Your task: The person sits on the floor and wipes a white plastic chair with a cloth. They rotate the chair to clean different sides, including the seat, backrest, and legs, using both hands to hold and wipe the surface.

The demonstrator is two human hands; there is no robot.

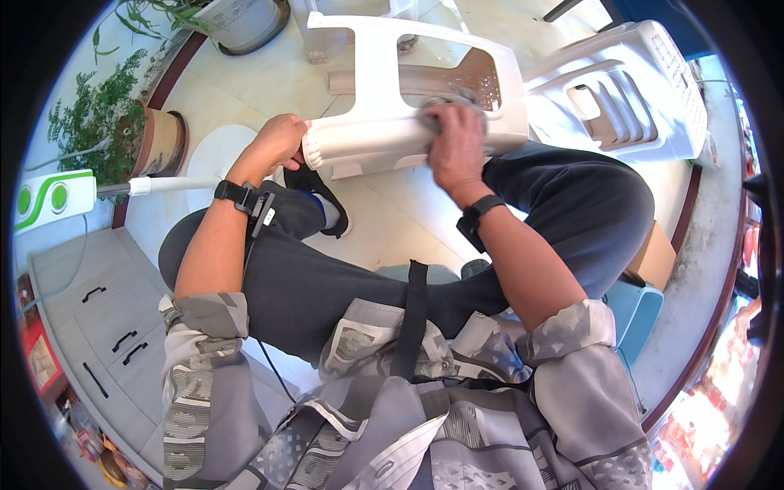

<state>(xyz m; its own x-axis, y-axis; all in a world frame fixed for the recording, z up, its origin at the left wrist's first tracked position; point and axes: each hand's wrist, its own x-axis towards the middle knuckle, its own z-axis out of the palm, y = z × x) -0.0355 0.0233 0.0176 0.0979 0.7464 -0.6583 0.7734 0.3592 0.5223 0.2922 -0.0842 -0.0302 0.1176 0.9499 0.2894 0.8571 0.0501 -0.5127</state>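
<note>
A white plastic stool (376, 131) lies tipped on its side over the person's knees, its legs pointing left and its perforated seat at the right. My left hand (283, 142) grips the ribbed foot of the nearest leg. My right hand (456, 144) presses a grey, crumpled cloth (438, 110) onto the same leg, close to the seat end. The cloth and the fingers are slightly blurred. Part of the cloth is hidden under my right hand.
Another white plastic stool (618, 98) lies at the right. Potted plants (158, 142) stand at the left near a round white base (211, 159) with a pole. Grey drawers (92, 306) are at the lower left; a cardboard box (652, 257) is at the right.
</note>
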